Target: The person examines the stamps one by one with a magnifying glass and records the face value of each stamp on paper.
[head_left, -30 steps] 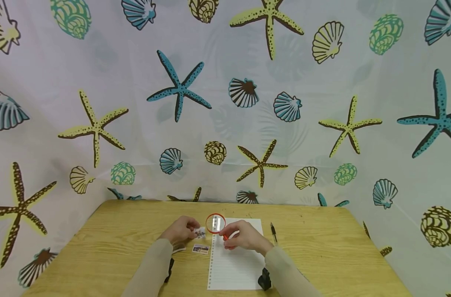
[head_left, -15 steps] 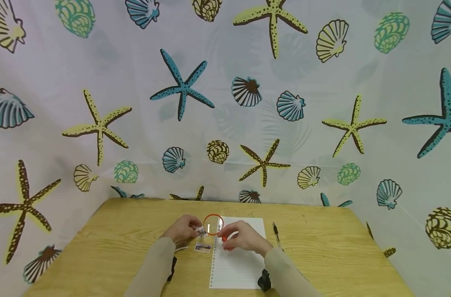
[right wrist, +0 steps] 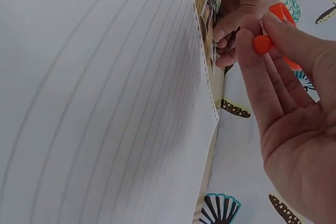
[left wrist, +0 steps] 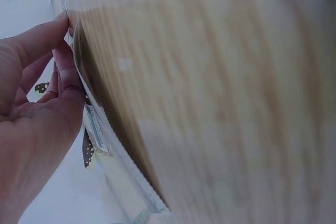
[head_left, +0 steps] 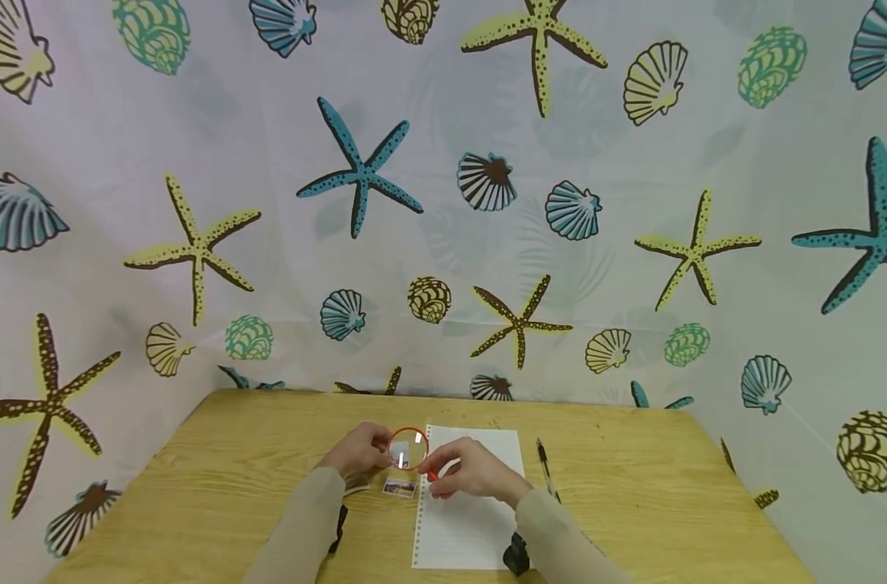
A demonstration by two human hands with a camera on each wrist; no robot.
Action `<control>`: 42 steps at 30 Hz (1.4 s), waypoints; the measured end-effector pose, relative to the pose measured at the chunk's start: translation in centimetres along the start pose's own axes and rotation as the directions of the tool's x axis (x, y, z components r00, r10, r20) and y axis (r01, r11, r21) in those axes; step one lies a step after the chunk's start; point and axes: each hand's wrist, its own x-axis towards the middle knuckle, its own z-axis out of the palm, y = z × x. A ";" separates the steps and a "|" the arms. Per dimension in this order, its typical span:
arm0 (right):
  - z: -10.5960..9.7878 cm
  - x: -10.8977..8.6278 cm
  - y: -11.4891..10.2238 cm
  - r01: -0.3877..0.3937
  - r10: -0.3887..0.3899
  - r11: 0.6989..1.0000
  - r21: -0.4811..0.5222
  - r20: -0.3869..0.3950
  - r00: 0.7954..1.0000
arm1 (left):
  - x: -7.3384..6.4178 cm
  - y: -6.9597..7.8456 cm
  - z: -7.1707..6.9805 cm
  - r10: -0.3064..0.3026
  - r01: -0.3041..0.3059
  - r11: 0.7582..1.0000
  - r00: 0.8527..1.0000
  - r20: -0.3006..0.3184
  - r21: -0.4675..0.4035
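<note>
My left hand (head_left: 359,448) pinches a small pale stamp (head_left: 399,456) with a dark print, slightly above the wooden table. In the left wrist view, thumb and fingers meet on its thin edge. My right hand (head_left: 474,469) grips a red magnifying glass (head_left: 432,475) by its handle, the end of which pokes out between thumb and fingers in the right wrist view. Its round lens overlaps the held stamp in the head view. A second stamp (head_left: 399,487) with a coloured picture lies just below. Another pale stamp (head_left: 356,484) shows partly beside my left sleeve, its perforated edge near the left wrist camera.
A lined sheet of paper (head_left: 461,535) with punched holes along its left edge lies under my right hand. Just right of it is a black pen (head_left: 543,461). The wooden table (head_left: 670,487) ends at a hanging white cloth (head_left: 443,243) printed with shells and starfish.
My right hand has brought the magnifying glass left and slightly down, from the paper's edge to in front of the held stamp. My left hand keeps its pinch on the stamp.
</note>
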 end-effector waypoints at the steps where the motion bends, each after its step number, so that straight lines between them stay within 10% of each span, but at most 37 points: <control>1: 0.0 0.0 -0.1 0.000 0.000 1.000 0.004 0.005 1.000 | 0.0 0.0 0.0 0.001 -0.001 1.000 1.000 0.001 -0.004; 42: -0.4 -1.5 0.0 0.024 -0.026 0.999 0.023 0.106 0.994 | 0.3 -0.4 0.1 -0.034 0.033 0.999 0.999 0.003 0.007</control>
